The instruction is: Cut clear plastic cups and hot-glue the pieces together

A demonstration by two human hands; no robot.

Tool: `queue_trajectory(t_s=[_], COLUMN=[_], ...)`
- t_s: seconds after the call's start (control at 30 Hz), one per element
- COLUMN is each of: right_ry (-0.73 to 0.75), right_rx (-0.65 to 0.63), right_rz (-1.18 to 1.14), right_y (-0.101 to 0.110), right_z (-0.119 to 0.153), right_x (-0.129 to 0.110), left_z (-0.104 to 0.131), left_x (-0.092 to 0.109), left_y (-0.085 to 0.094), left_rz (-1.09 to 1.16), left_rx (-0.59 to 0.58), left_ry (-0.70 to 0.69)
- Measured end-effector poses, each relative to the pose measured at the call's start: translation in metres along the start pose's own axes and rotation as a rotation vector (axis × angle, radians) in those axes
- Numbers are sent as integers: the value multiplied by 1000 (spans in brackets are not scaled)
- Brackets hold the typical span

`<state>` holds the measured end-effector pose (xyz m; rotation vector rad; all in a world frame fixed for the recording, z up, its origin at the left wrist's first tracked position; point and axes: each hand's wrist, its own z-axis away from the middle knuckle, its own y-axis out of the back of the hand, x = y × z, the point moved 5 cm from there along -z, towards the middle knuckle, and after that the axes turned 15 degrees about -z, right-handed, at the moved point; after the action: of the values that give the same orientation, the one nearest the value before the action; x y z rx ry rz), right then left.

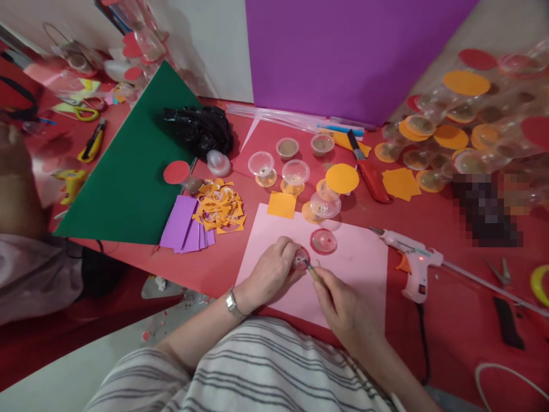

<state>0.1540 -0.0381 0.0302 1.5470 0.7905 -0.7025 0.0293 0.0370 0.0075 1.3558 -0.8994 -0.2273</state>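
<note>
My left hand [272, 269] is closed on a small clear plastic cup [301, 257] with a reddish rim, low over the pink sheet [364, 252]. A slim tool with a dark metal tip and a tan handle [315, 274] is pinched in my right hand [345, 306]; its exact kind is unclear. The tool's tip meets the cup. Just beyond my hands, a second clear cup with a red rim [323, 241] lies on the sheet. Farther back stand clear cups [295, 170] joined to orange discs, and an orange disc [342, 178].
At right lies a white glue gun [414, 260] with a lit red light and a cord. A red-handled cutter [373, 177] sits behind. Left are orange paper scraps [219, 206], purple cards [180, 223], a green board [128, 171] and another person's arm [19, 183]. Cup stacks [463, 126] crowd the back right.
</note>
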Motion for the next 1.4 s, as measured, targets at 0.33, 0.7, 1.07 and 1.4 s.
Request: queue_trajectory(t_s=[0.33,0.7,1.07,1.4], right_ry=[-44,-442,-429,-182], right_rx=[-12,-99,-72,-89], right_rz=[-86,-523,-481,-265], right_y=[10,-8,-8,0], right_z=[7,12,7,-9], right_x=[0,24,20,11], left_z=[1,0,0,1], left_x=[-1,0,1,1], left_y=[1,-2,-2,-2], left_rz=[67,32,-7,23], left_rx=[37,49,31,17], left_ry=[23,4,-5,7])
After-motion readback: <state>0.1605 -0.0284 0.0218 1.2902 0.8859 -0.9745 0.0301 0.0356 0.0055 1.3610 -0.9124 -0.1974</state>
